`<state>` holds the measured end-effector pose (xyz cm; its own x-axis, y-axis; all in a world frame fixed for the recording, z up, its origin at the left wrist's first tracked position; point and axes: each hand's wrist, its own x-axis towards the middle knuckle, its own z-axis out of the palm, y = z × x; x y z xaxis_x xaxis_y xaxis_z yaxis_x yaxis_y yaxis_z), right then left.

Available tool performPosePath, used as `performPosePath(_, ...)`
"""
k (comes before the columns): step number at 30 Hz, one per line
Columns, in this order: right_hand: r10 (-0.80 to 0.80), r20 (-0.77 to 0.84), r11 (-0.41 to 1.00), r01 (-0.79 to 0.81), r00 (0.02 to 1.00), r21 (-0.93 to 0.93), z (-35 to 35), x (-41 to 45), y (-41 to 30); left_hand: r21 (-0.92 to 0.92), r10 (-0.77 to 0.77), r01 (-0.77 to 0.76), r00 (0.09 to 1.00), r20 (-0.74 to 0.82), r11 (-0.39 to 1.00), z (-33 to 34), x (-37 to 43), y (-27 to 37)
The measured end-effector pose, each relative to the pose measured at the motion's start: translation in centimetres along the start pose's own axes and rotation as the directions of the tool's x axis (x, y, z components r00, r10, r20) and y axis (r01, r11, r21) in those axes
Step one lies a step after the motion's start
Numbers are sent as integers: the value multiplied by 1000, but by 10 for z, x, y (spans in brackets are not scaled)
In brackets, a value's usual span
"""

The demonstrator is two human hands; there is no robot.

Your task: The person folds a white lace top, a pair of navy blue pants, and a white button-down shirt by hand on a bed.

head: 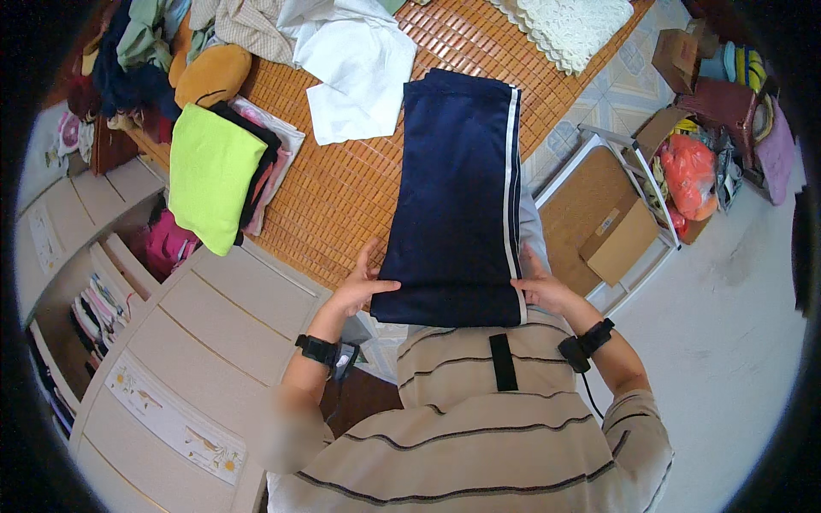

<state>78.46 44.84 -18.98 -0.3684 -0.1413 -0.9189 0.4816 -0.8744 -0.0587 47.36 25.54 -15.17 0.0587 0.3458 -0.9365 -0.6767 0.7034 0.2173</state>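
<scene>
Folded navy trousers (455, 192) with white side stripes lie lengthwise in front of me, partly on the slatted bamboo mat (333, 205). My left hand (359, 285) has its thumb over the lower left edge of the trousers, the other fingers partly hidden at the side. On the lower right edge, beside the white stripes, my right hand (542, 285) grips with its thumb on top. A folded lime-green cloth (215, 176) rests on a stack of folded clothes at the left. Beyond the trousers' left side is a loose white cloth (365, 70).
An orange plush item (215, 74) and heaped clothes sit at the upper left. White lace fabric (571, 29) lies at the mat's upper right. Right of the mat stand a metal-framed rack (616, 295), an open cardboard box (619, 240) and bags. An open wardrobe (192, 359) is at the left.
</scene>
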Motion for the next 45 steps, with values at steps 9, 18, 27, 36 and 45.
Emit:
performPosePath(9, -145, 189, 989, 143, 971, 27, -24, 6, -42, 34, -40, 34, 981, 192, 999, 18, 1, 70)
performPosePath(18, -343, 227, 903, 387, 912, -189, -12, -14, -96, -331, 318, -221, 907, 275, 918, 6, 32, 82)
performPosePath(27, -703, 406, 186, 702, 584, -687, -20, 3, -65, 385, 328, -360, 933, 148, 850, 2, 40, 38)
performPosePath(36, -411, 904, -394, 873, 114, -289, 72, 16, -82, -216, 483, -608, 760, -435, 764, -68, 47, 0)
performPosePath(45, -104, 918, -598, 714, 383, -365, 167, 132, 17, -548, 54, -293, 911, -409, 784, -153, 64, -150)
